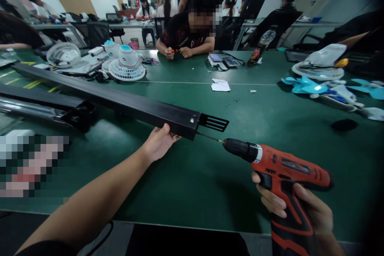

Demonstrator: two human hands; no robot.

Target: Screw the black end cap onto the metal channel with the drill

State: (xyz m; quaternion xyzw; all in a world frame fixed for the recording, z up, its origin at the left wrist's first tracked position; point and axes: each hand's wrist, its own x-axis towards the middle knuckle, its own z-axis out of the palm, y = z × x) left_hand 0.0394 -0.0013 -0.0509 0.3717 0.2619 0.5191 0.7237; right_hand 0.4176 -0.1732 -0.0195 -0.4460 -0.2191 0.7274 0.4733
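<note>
A long black rectangular housing (144, 108) runs from the far left of the table to the middle. My left hand (160, 142) grips its near end from the front, thumb on the side and fingers beneath. A slotted black plate (214, 123) sticks out of that end. My right hand (279, 204) is wrapped round the handle of a red and black cordless drill (292, 168), with a finger by the trigger. From the chuck, a long thin bit (210, 137) points left and reaches the housing's end face. Whether its tip sits in a screw is hidden.
More black and shiny housings (45, 108) lie at the left. White fan parts (127, 66) stand at the back left, with blue fan blades (304, 85) at the right. A bottle (261, 48) and paper scraps (220, 85) are farther back. Another person (192, 28) leans on the far edge.
</note>
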